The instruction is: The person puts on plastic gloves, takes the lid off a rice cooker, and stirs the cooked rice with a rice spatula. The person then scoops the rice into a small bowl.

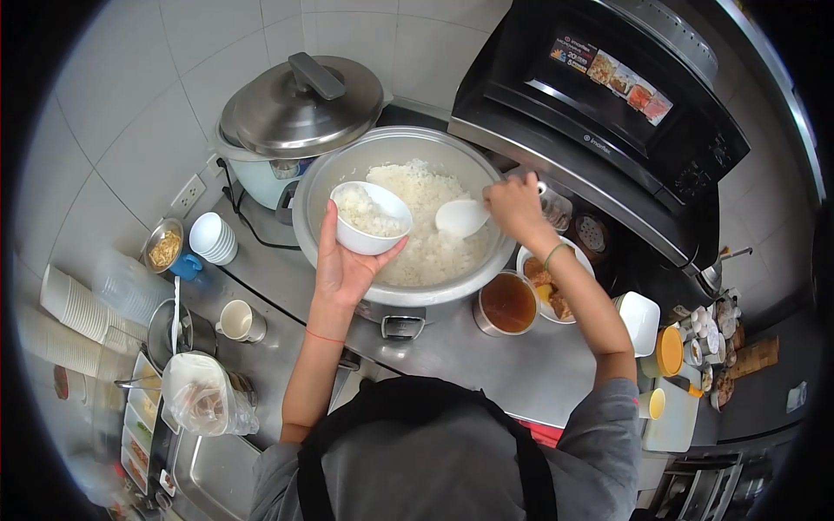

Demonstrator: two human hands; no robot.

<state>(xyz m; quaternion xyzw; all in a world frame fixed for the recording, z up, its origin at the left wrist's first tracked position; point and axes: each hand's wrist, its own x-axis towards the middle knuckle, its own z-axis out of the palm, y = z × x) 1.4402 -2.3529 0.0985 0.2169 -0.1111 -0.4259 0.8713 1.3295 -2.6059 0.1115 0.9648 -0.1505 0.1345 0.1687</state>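
Note:
My left hand (pixel 343 273) is wrapped under a white bowl (pixel 375 240) partly filled with cooked rice, tilted over the near left of a large metal rice pot (pixel 306 208). In my right hand (pixel 516 207) is a white rice paddle (pixel 462 217); its blade dips into the white rice (pixel 426 252) in the pot. The fingers close around the paddle's handle at the pot's right rim. Rice spreads over the pot's bottom and heaps toward the back.
A lidded rice cooker (pixel 304 113) stands behind left, a black oven (pixel 599 122) behind right. Near the pot's right side are a container of brown sauce (pixel 507 303) and a bowl of food (pixel 556 300). Stacked white bowls (pixel 213 238) and a mug (pixel 241 321) stand left.

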